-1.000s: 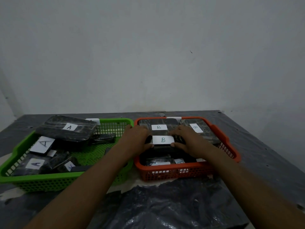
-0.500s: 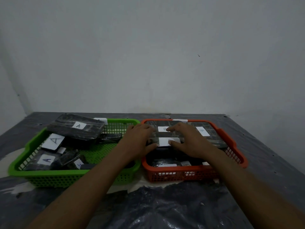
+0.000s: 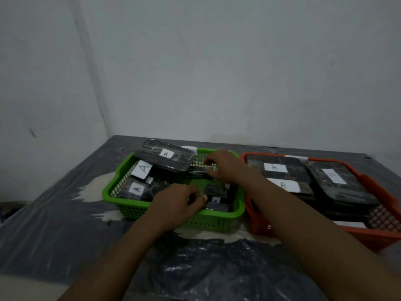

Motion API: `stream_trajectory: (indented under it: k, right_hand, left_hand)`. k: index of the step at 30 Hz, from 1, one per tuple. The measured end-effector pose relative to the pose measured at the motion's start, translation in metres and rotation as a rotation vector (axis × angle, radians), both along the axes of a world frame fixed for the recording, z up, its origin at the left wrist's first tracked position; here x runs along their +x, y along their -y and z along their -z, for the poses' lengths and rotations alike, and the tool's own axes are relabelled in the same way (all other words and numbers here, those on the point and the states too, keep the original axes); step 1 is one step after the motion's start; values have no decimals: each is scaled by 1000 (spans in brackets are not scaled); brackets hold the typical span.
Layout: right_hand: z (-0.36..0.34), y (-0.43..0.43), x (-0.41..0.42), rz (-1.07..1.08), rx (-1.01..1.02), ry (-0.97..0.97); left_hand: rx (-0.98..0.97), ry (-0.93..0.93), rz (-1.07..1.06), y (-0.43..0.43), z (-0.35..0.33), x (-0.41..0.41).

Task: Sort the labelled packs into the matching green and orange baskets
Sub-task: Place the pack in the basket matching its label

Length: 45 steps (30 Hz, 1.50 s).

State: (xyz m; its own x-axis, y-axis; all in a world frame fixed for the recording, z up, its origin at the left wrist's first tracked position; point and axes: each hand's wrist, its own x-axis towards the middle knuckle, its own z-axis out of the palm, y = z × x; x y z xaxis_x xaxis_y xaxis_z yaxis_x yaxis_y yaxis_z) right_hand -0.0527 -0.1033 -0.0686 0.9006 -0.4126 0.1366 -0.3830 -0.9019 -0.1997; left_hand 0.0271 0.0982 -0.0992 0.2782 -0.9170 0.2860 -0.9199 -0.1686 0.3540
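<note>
In the green basket (image 3: 217,222), fingers of the left hand (image 3: 178,205) curl round a small pack (image 3: 216,192). Just beyond them, fingers of the right hand (image 3: 225,168) pinch a dark pack (image 3: 196,171). B-labelled packs (image 3: 275,168) lie in the orange basket (image 3: 379,237), right of both.

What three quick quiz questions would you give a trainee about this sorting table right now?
1. True or false: the left hand and the right hand are both at the green basket.
2. Which letter is on the labels of the packs in the orange basket? a) A b) B c) C
3. Fill in: seen from the person, the orange basket stands to the ___ of the green basket.

Key: 1 true; 2 b; 3 right.
</note>
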Motion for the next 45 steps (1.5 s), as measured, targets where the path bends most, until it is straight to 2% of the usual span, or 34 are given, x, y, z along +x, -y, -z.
stream_trajectory:
  k: [10, 21, 25, 33, 36, 39, 45]
  right_hand:
    - [33, -1, 54, 99, -72, -237]
    - [30, 0, 54, 158, -98, -312]
    - [22, 0, 43, 137, -112, -281]
    - [-12, 8, -20, 147, -280, -147]
    - [-19, 6, -44, 113, -190, -33]
    - [-21, 5, -57, 65, -14, 105]
    - [-23, -3, -73, 4, 371, 338]
  left_hand:
    - [-109, 213, -132, 4, 22, -10]
    - [-133, 225, -151, 5, 24, -10]
    - [-137, 229, -148, 5, 24, -9]
    - [-169, 206, -162, 4, 26, -10]
    - [-193, 10, -126, 4, 21, -7]
    - [-175, -190, -89, 12, 12, 2]
    - [-274, -214, 23, 22, -23, 16]
